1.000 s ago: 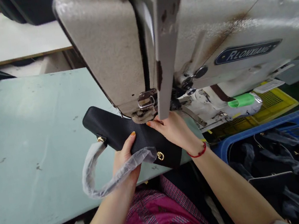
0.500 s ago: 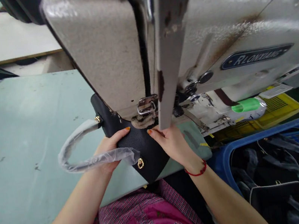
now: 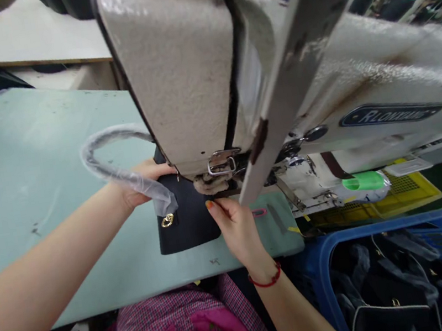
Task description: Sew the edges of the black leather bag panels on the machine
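Observation:
A black leather handbag piece (image 3: 188,224) lies on the pale green work surface, its upper right part hidden under the sewing machine head (image 3: 176,72). A curved handle (image 3: 96,157) wrapped in clear plastic is joined to it by gold-coloured hardware (image 3: 167,220). My left hand (image 3: 142,181) grips the far left part of the bag, thumb on top, fingers hidden beneath and behind the handle. At the right edge, close to the machine's foot area, my right hand (image 3: 237,230) pinches the bag between thumb and curled fingers.
A blue basket (image 3: 326,277) holding several black bags with plastic-wrapped handles stands at the lower right. Behind it sits a yellow crate (image 3: 409,189). A slanted metal bar (image 3: 274,106) comes down just above my right hand. Small pink-handled tool (image 3: 259,213) lies right of it.
The bag has turned, so its near edge now runs roughly along the table front instead of pointing a corner at me. My left hand has moved farther away along it; my head view has shifted.

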`<state>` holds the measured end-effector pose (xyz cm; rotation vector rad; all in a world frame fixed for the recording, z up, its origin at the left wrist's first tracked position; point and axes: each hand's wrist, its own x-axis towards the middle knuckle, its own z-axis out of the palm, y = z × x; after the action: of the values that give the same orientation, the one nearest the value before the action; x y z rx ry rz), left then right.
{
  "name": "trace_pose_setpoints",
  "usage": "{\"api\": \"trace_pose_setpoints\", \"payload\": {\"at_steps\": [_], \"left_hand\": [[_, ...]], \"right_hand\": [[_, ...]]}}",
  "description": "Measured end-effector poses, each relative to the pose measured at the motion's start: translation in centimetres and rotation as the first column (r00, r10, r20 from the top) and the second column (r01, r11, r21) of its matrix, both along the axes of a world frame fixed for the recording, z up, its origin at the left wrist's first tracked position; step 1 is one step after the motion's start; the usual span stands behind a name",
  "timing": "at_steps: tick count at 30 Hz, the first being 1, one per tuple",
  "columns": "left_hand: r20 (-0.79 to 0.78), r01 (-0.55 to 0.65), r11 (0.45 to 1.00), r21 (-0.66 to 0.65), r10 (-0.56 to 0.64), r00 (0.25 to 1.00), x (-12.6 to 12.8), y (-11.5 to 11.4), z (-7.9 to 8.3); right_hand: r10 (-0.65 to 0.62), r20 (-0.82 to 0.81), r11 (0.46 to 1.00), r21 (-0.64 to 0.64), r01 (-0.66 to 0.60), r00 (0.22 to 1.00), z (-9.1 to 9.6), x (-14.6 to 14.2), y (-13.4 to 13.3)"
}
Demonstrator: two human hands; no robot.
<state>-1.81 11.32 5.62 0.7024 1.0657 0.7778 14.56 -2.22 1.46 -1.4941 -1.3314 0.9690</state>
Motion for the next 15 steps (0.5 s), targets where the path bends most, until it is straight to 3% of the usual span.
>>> {"api": "trace_pose_setpoints", "payload": {"at_steps": [4,8,10,12,15], "left_hand": [[-0.06,0.028,0.997,-0.074,-0.033,0.998,-0.3,1.0,-0.5],[0.081,-0.057,0.998,0.008,0.056,0.995,-2.4,-0.6,-2.8],[0.152,-0.15,0.988,-0.02,0.151,0.977,-3.9,-3.2,-4.5],[0.213,-0.234,0.963,-0.136,0.259,0.942,-4.9,-7.1,-6.0],[0.344,-0.372,0.907,-0.195,0.419,0.84,-4.5,-13.4,-7.0]], "right_hand": [[0.023,-0.113,0.995,-0.09,-0.033,0.993,-0.1,-0.2,-1.1],[0.037,-0.309,0.975,-0.198,-0.102,0.95,-0.2,-0.4,-2.6],[0.031,-0.366,0.97,-0.213,-0.116,0.93,-0.2,-0.6,-3.1],[0.028,-0.43,0.967,-0.216,-0.133,0.902,-0.3,-0.7,-3.4],[0.025,-0.514,0.964,-0.215,-0.157,0.857,-0.3,-0.7,-3.5]]}}
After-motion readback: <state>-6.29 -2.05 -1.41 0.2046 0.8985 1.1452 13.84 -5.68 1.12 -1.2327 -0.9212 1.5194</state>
